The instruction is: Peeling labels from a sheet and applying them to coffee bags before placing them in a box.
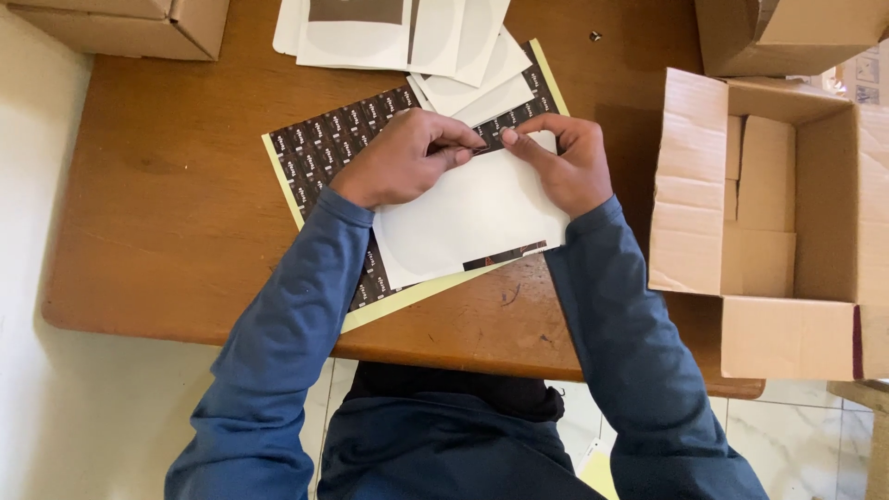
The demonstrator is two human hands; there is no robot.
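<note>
On the left part of the wooden table [167,185] lies a dark sticker sheet [324,153] with a pale yellow backing; its long axis runs from the near left to the far right, a little tilted against the table edge. On top of it rests a white flat pouch [472,218], its long side following almost the same tilt, with the upper edge pointing away from the person.

The left hand [398,159] has thumb and forefinger pinched together on a small dark sticker [481,148] at the far edge of the pouch. Just beside it, the right hand [569,162] presses its fingers down on the same edge, so the two hands nearly touch there.

I judge that the step in hand is fixing this small sticker on the pouch rim. The next move seems to need a steady pouch and the sticker laid straight along the edge.

Further away is a stack of white pouches [407,37], and at the right an open cardboard box [769,231].
</note>
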